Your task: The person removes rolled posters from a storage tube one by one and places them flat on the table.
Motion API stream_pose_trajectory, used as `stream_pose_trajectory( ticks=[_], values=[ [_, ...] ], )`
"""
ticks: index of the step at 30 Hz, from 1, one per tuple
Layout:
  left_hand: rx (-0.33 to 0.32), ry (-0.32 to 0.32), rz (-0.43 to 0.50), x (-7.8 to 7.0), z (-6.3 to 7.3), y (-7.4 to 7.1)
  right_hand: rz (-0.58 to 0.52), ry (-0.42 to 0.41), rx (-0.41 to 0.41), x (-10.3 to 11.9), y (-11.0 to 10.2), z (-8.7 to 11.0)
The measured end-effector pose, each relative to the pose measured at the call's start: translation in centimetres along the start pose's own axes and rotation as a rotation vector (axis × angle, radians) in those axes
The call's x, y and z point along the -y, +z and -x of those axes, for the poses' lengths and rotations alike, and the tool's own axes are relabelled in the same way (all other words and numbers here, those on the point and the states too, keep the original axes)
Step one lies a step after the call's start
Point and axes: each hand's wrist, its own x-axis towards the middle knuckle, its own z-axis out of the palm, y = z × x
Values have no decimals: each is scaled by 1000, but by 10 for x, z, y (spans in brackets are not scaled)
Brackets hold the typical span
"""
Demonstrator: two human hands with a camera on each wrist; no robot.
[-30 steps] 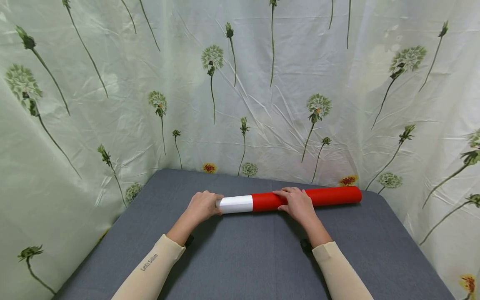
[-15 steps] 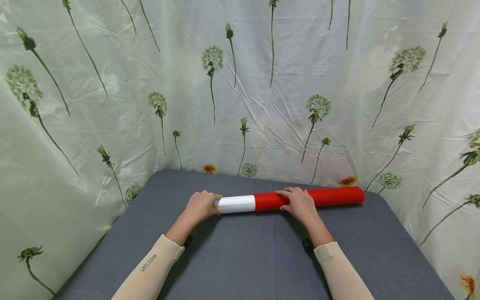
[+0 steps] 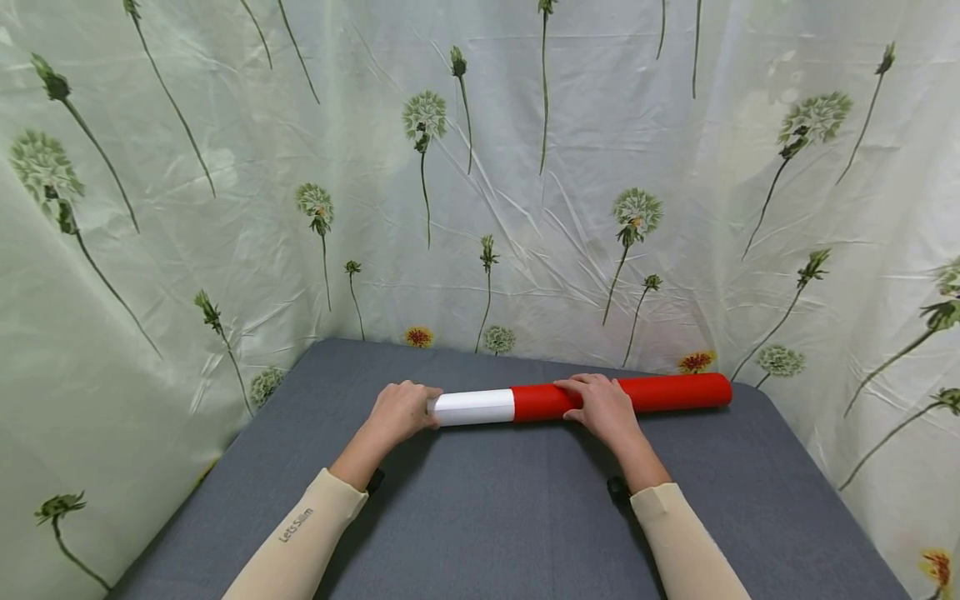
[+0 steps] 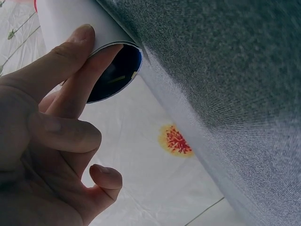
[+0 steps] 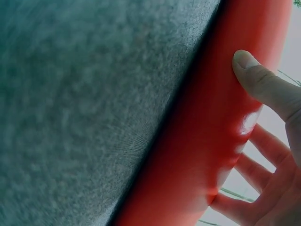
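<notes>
A long red tube lies across the far part of the table, with a white roll sticking out of its left end. At the roll's left end, my left hand pinches its wall. The left wrist view has the thumb outside the white roll and a finger inside its open end, where the inner face is dark blue. My right hand grips the red tube around its middle from above. In the right wrist view, the thumb lies along one side of the red tube and several fingers bend over the other.
The table has a grey cloth-like top with rounded far corners. Behind and beside it hangs a pale curtain printed with dandelions. Dark wrist straps show at both cream sleeves.
The red tube and my right hand have shifted slightly right, and my left hand slightly left. A longer stretch of the white roll shows between them.
</notes>
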Motion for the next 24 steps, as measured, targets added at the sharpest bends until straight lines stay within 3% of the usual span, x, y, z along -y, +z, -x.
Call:
stream_pose_trajectory(
  ticks=[24],
  values=[
    [4,-9,5,1,0,0,-17,20,17,-5,-2,0]
  ],
)
